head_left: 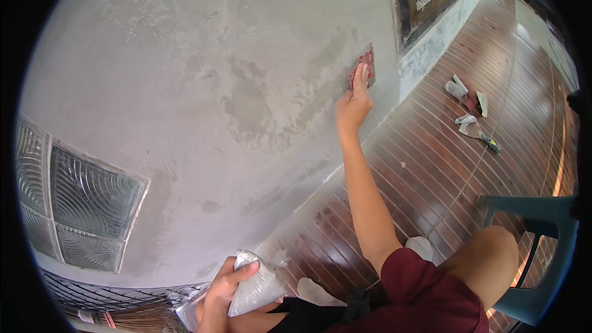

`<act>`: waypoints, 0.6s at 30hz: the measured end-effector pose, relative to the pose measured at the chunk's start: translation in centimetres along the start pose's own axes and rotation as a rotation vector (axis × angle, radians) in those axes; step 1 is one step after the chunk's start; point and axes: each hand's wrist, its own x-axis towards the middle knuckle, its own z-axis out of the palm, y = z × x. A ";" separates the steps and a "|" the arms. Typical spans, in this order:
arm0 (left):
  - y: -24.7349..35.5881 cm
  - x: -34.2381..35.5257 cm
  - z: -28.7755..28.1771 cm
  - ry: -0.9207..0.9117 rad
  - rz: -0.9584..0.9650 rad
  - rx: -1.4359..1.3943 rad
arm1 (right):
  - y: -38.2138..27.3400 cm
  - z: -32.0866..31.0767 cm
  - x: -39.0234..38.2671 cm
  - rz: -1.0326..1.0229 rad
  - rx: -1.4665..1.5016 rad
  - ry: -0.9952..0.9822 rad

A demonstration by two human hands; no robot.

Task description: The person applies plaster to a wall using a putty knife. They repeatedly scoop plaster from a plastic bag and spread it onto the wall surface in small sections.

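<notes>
Plaster (185,86) in pale grey covers the broad wall that fills the left and middle of the view, with darker, damp-looking patches (250,108) at its centre and rough smears toward the top. Right hand (354,108) reaches up along an outstretched arm to a flat red scraper (368,60); its grip is narrow and holds the tool by the lower part, with two fingers laid straight along the reddish face. The scraper is at the wall's right-hand side, just left of a wood-framed window (441,0); whether its edge touches the surface, I cannot tell. Left hand (228,285) is low in the view, near the person's lap, its grip closed around a clear plastic bag (262,290) of whitish material, thumb pressed on the front.

Patterned glass panes (92,191) sit in the wall at the lower left, above a dark grille (111,296) and brown bristles (142,319). On the reddish-brown striped floor (425,172), to the right, a putty knife (491,142) with a dark handle lies beside crumpled pale scraps (456,89). A blue-green plastic chair (558,216) stands at the lower right, beside the person's bent knee.
</notes>
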 end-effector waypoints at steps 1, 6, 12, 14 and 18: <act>-0.1 0.0 -0.2 0.015 0.010 -0.001 | 0.1 0.5 -0.3 -0.059 0.023 0.012; 0.2 0.0 0.0 0.096 0.028 0.031 | -2.6 1.4 -7.8 -0.095 0.110 -0.064; 1.7 0.5 1.9 0.197 0.094 0.044 | -8.7 -1.7 -22.2 -0.234 0.335 -0.312; 2.2 0.4 2.4 0.102 0.116 0.016 | -8.6 -4.3 -23.4 -0.221 0.342 -0.401; 3.6 0.0 2.8 0.004 0.133 0.069 | -7.1 -9.6 -19.3 -0.056 0.404 -0.250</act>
